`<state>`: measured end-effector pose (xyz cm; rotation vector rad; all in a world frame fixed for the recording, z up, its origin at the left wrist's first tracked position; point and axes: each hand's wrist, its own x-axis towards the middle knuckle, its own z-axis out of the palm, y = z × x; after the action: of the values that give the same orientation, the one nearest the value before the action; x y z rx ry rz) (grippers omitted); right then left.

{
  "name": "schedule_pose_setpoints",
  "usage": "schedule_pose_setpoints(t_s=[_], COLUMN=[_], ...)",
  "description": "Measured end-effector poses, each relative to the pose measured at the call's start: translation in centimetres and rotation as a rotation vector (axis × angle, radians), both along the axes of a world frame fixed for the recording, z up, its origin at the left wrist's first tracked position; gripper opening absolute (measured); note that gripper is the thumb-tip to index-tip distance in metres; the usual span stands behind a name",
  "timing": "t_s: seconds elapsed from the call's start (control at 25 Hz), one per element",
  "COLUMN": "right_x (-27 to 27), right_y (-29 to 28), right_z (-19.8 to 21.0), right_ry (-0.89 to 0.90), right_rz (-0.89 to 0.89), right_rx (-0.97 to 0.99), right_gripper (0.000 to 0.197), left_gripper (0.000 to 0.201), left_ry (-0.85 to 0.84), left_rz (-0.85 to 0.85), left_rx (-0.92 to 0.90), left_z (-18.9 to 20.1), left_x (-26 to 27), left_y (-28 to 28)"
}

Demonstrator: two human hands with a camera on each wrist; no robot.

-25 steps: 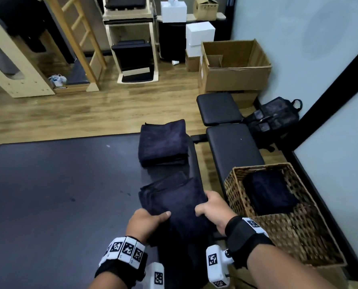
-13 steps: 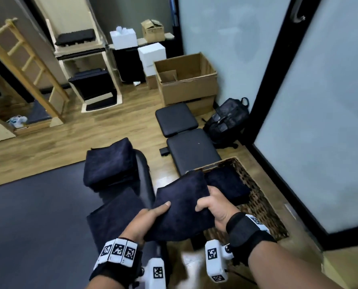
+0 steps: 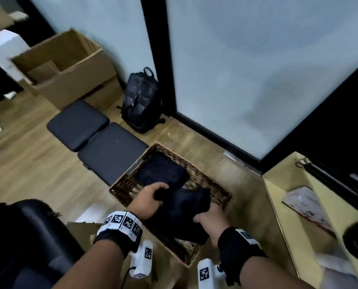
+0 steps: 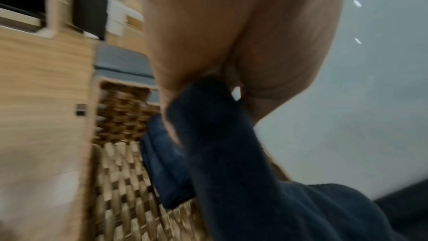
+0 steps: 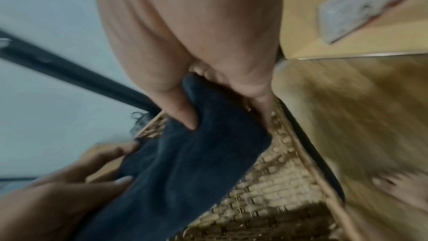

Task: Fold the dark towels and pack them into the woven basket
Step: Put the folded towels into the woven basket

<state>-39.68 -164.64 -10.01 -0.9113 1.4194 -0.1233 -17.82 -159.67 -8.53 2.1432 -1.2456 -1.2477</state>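
I have the folded dark towel (image 3: 182, 211) pinched at both ends: my left hand (image 3: 151, 200) curls round its 9 o'clock edge, my right hand (image 3: 207, 217) grips the 3 o'clock edge with the thumb on top. It hangs over the near half of the woven basket (image 3: 211, 184), not yet set down. 1 packed towel (image 3: 163, 172) already lies in the far half, at 12 o'clock from my hands.

I reckon the fold is the weak point: if I let go of 1 end first, the layers could slide open and drape over the basket rim. Coming down too far toward 12 o'clock would land it on the packed towel and rumple both.

Around me: a padded bench (image 3: 109, 155) touching the basket at 10 o'clock, a backpack (image 3: 142, 103) beyond at 12, a cardboard box (image 3: 69, 69) at 11, and a pale shelf unit (image 3: 311, 205) at 3. None of them blocks the drop; only the basket walls hem it in.
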Motion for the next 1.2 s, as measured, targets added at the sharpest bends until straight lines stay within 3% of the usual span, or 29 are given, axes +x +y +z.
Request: schedule_pose_setpoints(t_s=[0.16,0.36,0.52,0.6,0.68,0.76,0.8,0.96,1.08,1.2], right_x=[1.6,3.3,3.9,4.4,5.3,5.8,5.7,4.2,4.7,4.9], right_y=[-0.8,-1.6,-2.4,-2.3,-1.6,-0.9,-1.1,-3.2,-3.7,-3.4], right_z=[-6.9,-12.1,-13.8,-13.2,-11.9,-11.6,-11.9,-14.5,-14.4,-12.7], right_ry=[0.155,0.311,0.424,0.474,0.557,0.570,0.555,0.356,0.285,0.267], right_rz=[-0.219,-0.437,-0.488,-0.356,-0.133,0.040,0.094,0.032,0.027,0.049], right_rx=[0.146,0.104,0.111,0.094,-0.071,-0.200,-0.174,0.118,0.061,0.014], right_gripper=[0.035,0.047,0.045,0.053,0.067,0.069,0.066,0.071,0.072,0.051], left_gripper=[0.056,0.053,0.074,0.060,0.041,0.038,0.042,0.054,0.059,0.048], left_ry=[-0.148,-0.141,-0.223,-0.266,-0.301,-0.280,-0.261,-0.221,-0.197,-0.197], left_rz=[-0.350,-0.357,-0.484,-0.547,-0.652,-0.781,-0.835,-0.872,-0.779,-0.604], left_rx=[0.190,0.167,0.250,0.195,0.176,0.260,0.320,0.430,0.395,0.406], left_z=[-7.5,-12.3,-14.0,-14.1,-14.4,-15.4,-16.2,-18.8,-18.6,-16.0], left_x=[-1.1,-4.3,-5.1,-4.8,-4.8,-4.9,-4.9,-4.0,-3.6,-3.6], left_y=[-5.9,-8.8,-8.6,-8.6,-8.8,-8.8,-8.8,-8.4,-7.9,-8.0])
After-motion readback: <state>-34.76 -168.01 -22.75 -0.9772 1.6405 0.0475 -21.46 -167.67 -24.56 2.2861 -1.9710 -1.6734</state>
